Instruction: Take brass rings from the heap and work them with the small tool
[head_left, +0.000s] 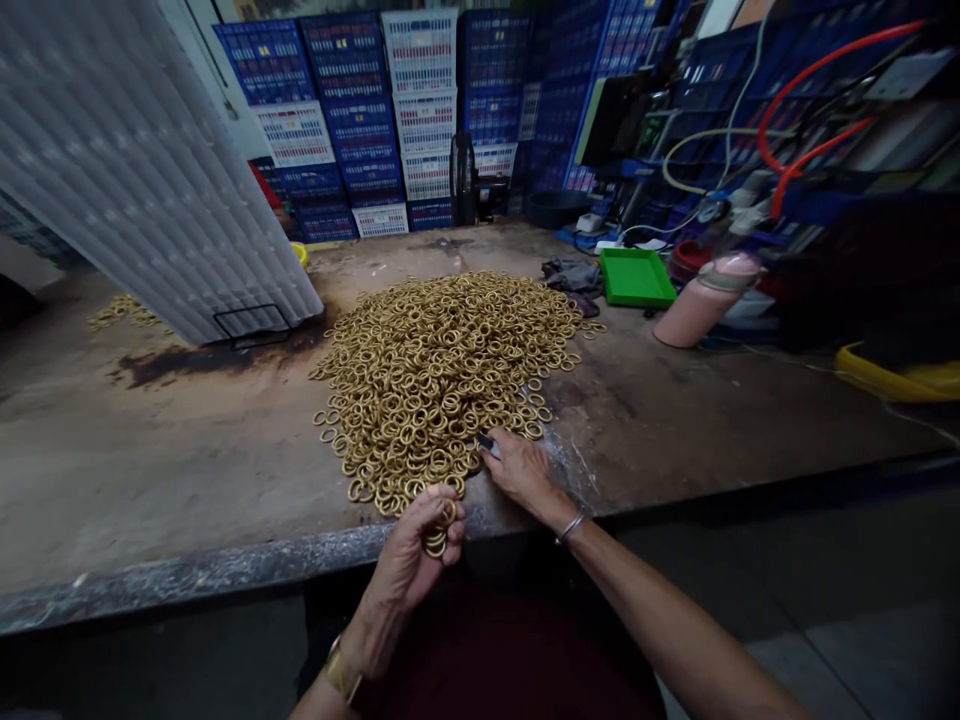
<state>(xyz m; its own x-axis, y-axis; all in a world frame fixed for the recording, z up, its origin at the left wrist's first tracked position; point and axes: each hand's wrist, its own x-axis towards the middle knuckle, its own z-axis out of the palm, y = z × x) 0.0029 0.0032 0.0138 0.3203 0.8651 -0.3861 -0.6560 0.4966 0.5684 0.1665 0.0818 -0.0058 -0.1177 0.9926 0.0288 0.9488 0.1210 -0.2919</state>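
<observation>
A large heap of brass-coloured rings (442,370) lies on the worktable (622,420). My left hand (420,545) is closed around several of these rings (436,540), just in front of the table's edge and the near side of the heap. My right hand (525,470) rests low over the tabletop at the heap's near right side. Its fingers are closed on a small dark, flat tool with a grey body (489,444), whose exact kind I cannot make out. The tool's dark tip points at the rings.
Tall stacked white corrugated sheets (172,200) lean at the left by a black wire stand (251,325). Toward the right are a green tray (637,277), a pink bottle (701,305) and a dark cloth (571,275). Blue and white crates (424,120) line the back.
</observation>
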